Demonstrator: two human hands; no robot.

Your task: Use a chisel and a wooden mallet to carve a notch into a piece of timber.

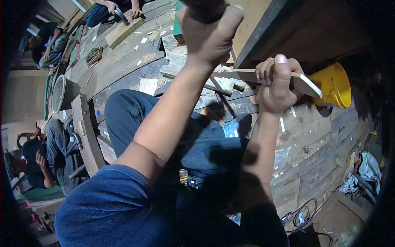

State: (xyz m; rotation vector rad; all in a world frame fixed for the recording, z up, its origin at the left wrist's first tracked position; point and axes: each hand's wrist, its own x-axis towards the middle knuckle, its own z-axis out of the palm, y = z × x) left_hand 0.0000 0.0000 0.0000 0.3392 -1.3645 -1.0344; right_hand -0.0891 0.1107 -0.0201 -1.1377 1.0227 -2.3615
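My left hand (212, 31) is raised at the top centre, fingers wrapped round a dark object (202, 8) cut off by the frame edge; I cannot make out what it is. My right hand (276, 82) grips a thin pale wooden strip (306, 85) whose end sticks out to the right beside a yellow bucket (341, 86). The strip's other part runs leftward behind my left wrist, over pale offcuts (222, 85) on the plank floor (300, 148). A large wooden panel with a dark edge (296, 33) stands just beyond my hands.
A grey bucket (63, 92) and a long board (86, 136) lie at left. Co-workers sit at top (96, 14), upper left (45, 47) and lower left (37, 160), the top one holding a hammer over a wood block (123, 33). Cables (304, 214) and sacks (368, 173) are at lower right.
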